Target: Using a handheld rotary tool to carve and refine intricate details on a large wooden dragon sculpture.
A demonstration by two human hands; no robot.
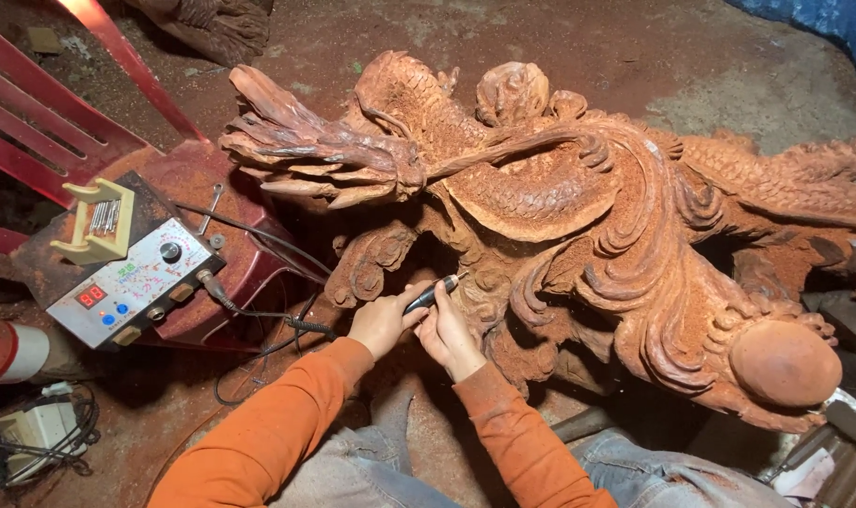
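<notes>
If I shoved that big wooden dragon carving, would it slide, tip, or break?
The carving looks massive and sprawls wide, so it would likely resist a shove rather than tip. Its thin projecting fins seem the likeliest parts to snap.

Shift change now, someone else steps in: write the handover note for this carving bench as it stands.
Left hand: gripping the body of the black rotary handpiece.
Right hand: pressed against the handpiece from below, steadying it.
Handpiece tip sits on the lower front edge of the large reddish wood carving.
Its cable runs left to the control box, whose red display is lit.
Done: scales, curls and a smooth dome are shaped across most of the carving.
Left: cannot tell how much detail remains at the tip.
</notes>
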